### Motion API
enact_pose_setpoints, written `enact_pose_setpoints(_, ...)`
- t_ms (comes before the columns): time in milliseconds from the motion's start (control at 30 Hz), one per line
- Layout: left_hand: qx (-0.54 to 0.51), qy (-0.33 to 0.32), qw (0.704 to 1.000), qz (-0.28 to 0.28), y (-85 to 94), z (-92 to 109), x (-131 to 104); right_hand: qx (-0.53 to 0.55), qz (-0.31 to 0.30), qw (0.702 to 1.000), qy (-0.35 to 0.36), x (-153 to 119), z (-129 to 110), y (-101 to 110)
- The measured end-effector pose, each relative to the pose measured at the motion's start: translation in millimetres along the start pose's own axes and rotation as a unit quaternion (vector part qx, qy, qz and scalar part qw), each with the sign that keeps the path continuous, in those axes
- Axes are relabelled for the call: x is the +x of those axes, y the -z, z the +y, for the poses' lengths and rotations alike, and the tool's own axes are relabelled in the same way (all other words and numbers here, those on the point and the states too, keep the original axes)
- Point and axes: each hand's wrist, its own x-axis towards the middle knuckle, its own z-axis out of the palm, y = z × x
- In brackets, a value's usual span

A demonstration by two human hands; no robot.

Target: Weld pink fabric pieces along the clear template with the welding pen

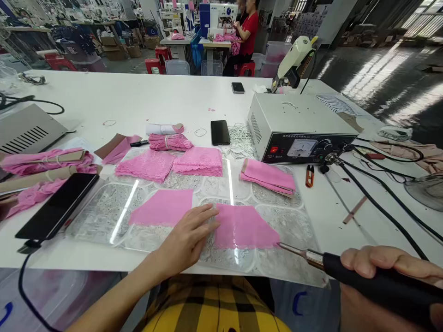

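Observation:
My left hand [195,230] lies with its fingers stretched out, the fingertips at the left edge of a flat pink fabric piece [244,226] with a slanted right side. Wrapped around a black-handled tool with a pointed metal tip [367,276], my right hand [391,263] is closed at the lower right. The tip meets, or nearly meets, the lower right corner of that piece. A similar pink fabric piece [166,207] rests to the left of my left hand. Both pieces lie on a clear, patterned plastic mat [284,230].
Pink lace stacks [197,161] and a folded pink bundle [266,177] sit behind the pieces. A control box [308,133] stands at back right, with black cables [384,203] and orange snips [309,176] nearby. A large phone [60,207] is at left. A person [247,34] sits beyond the table.

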Motion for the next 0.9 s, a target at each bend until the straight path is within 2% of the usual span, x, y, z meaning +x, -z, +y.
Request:
enact_pose_setpoints(167, -0.003, 0.003, 0.998, -0.055, -0.5, -9, -24, 0.02, -0.074, 0.997, 0.003, -6, 2, -17)
enact_pose_setpoints(300, 0.01, -0.003, 0.997, -0.077, -4.6, -9, -26, 0.022, -0.112, 0.993, -0.028, -14, 2, -30)
enact_pose_setpoints(433, 0.015, -0.016, 0.996, -0.089, -5.0, -10, -25, 0.023, -0.146, 0.989, -0.018, -17, 4, -37)
enact_pose_setpoints(900, 0.013, -0.004, 0.996, -0.091, -3.9, -7, -24, 0.032, -0.189, 0.98, -0.051, -30, -2, -74)
